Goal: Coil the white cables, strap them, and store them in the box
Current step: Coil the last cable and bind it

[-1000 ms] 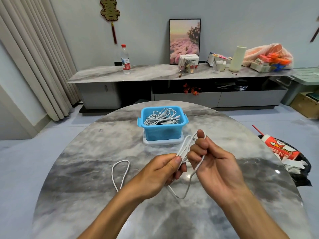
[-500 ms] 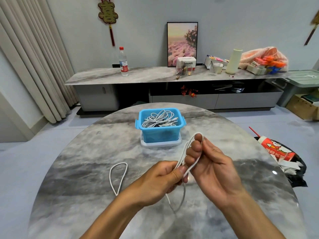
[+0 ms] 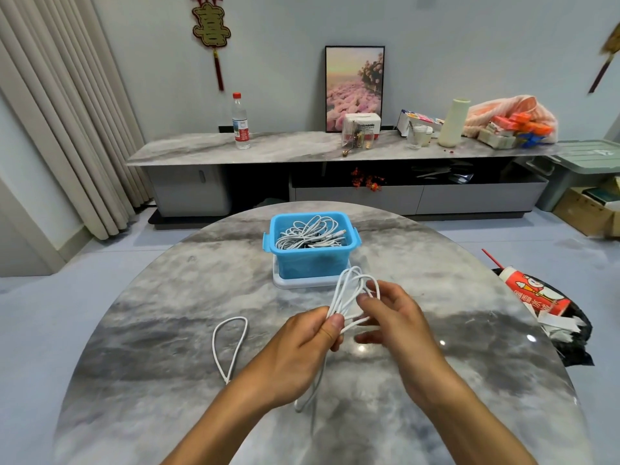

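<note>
Above the round marble table I hold a white cable folded into several loops. My left hand pinches the loops together between thumb and fingers. Just to its right, my right hand has its fingers curled through the loops near their top. The cable's loose tail runs down under my left hand and ends in a loop lying on the table to the left. Behind my hands a blue plastic box stands on a white lid, with several white cables piled inside.
A long marble sideboard stands against the far wall with a water bottle, a framed picture and clutter. A black rubbish bag with a red carton sits on the floor beside the table's right edge.
My right hand has loosened and shifted: its fingers are less tightly curled, and the cable now shows more loops spread between my hands. The tail under my left hand has shortened.
</note>
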`<state>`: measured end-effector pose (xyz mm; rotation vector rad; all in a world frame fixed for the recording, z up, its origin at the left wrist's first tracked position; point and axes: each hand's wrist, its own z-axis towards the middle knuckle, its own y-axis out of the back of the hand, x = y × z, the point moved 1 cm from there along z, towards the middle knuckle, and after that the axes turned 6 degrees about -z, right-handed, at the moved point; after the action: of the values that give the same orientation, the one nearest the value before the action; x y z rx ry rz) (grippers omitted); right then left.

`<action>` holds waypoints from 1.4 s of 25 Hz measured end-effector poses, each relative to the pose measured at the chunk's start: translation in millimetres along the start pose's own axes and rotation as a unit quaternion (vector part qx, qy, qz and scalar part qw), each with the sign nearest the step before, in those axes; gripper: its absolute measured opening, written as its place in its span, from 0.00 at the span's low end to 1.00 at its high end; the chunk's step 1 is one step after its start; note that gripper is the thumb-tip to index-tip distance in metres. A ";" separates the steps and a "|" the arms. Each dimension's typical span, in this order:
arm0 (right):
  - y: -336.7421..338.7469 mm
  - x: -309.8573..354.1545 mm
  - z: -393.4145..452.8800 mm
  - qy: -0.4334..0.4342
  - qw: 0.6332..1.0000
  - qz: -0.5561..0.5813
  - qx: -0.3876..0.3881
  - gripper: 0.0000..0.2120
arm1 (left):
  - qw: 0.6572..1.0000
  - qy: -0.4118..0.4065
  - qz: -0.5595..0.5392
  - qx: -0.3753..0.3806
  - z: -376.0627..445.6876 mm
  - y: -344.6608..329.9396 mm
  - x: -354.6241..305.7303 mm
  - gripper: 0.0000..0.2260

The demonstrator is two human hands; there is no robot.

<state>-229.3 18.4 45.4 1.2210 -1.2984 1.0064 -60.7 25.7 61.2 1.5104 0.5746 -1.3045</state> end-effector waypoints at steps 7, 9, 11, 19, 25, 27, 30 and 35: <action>13.6 12.5 1.0 -0.097 0.966 0.201 0.126 0.10 | 0.999 -0.002 0.032 0.004 0.9 0.0 -1.0 0.17; 12.5 12.4 -0.2 -0.063 0.978 0.158 0.119 0.13 | 0.997 -0.006 0.072 0.021 0.5 -0.2 0.3 0.18; 11.0 11.1 -0.2 -0.025 0.991 0.098 0.088 0.17 | 0.994 -0.005 0.103 0.037 -1.1 -2.3 1.3 0.18; 13.5 10.4 1.9 -0.038 0.996 -0.068 0.037 0.11 | 0.963 -0.008 0.263 0.060 -3.4 -6.4 8.1 0.15; 2.7 5.1 -0.6 -0.042 0.987 0.153 0.013 0.10 | 0.969 -0.010 0.243 0.042 0.1 -6.4 6.3 0.14; 1.0 6.7 -0.5 -0.069 0.966 0.246 0.047 0.09 | 0.974 -0.013 0.220 0.054 1.2 -5.9 7.2 0.14; 3.4 10.9 2.4 -0.097 0.934 0.333 0.085 0.05 | 0.982 -0.015 0.182 0.056 1.9 -6.7 6.2 0.14; -2.4 11.6 2.1 -0.110 0.898 0.419 0.070 0.14 | 0.990 -0.040 0.130 0.034 4.5 -10.0 2.8 0.14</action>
<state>-226.5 14.7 56.5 0.8767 -2.0399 1.6168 -70.4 24.7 55.3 1.5243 0.2730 -1.1845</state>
